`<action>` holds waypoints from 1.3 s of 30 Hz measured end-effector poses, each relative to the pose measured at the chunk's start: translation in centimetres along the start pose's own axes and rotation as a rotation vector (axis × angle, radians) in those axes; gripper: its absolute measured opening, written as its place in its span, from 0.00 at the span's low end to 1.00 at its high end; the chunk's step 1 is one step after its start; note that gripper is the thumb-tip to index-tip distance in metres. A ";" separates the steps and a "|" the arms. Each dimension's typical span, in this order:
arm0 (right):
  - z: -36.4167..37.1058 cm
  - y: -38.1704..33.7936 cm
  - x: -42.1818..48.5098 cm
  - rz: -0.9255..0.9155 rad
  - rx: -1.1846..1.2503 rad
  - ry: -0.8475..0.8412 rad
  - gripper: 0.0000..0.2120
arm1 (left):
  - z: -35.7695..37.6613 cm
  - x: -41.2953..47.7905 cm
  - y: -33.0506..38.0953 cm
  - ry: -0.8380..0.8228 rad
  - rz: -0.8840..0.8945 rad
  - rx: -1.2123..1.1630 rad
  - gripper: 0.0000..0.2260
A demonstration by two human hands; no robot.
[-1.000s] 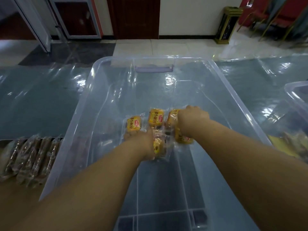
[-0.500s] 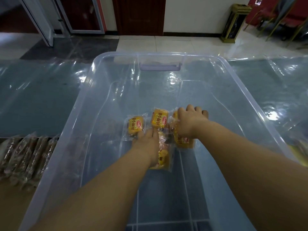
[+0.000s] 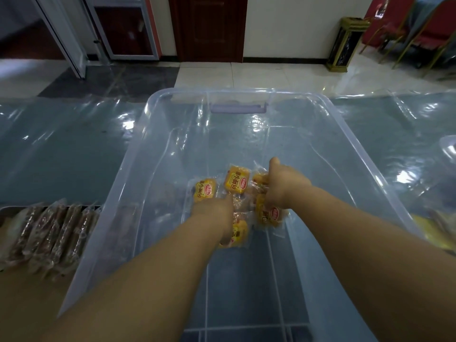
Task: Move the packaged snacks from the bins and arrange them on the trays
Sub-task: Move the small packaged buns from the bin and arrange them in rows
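About five yellow packets (image 3: pixel 236 181) lie flat, face up, clustered mid-floor in the clear bin (image 3: pixel 172 149); none are out yet. They're near-square. The two uncovered ones look to have their long axis running away from you, tipped slightly right, red logo on the right side. Your right hand (image 3: pixel 283 186) has its fingers curled down over two of them, gripping. Your left hand (image 3: pixel 214 211) lies on the cluster; its grip is hidden, can't tell. The tray (image 3: pixel 49 206) on the left already carries a row of brown packs (image 3: pixel 49 233). My read: partway done, this bin is nearly cleared, these packets remain.
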State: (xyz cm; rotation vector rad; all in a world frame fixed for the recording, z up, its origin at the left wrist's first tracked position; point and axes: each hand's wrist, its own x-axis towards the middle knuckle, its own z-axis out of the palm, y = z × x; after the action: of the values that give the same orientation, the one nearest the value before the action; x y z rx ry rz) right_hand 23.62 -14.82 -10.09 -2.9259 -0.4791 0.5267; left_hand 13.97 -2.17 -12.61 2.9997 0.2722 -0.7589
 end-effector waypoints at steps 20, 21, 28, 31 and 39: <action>-10.0 -2.9 -18.0 -0.338 0.437 0.658 0.27 | -8.4 -21.1 -5.6 0.675 -0.004 -0.394 0.21; -10.3 -3.6 -19.3 -0.373 0.486 0.681 0.27 | -8.2 -22.8 -6.1 0.726 -0.008 -0.432 0.22; -8.8 -10.2 -27.8 -0.633 0.737 0.725 0.27 | -3.0 -32.7 -11.2 0.948 -0.066 -0.710 0.21; -6.2 -13.3 -30.3 -0.715 0.775 0.638 0.26 | 1.0 -35.8 -14.1 0.959 -0.141 -0.734 0.22; 3.2 -22.6 -36.1 -0.751 0.718 0.422 0.29 | 12.3 -43.8 -24.0 0.924 -0.272 -0.982 0.28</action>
State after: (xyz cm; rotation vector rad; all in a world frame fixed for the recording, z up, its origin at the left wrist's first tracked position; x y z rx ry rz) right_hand -16.02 -5.30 2.51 -1.8973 -0.9937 -0.0375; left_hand -33.96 13.42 -2.40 2.1192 0.7828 0.6643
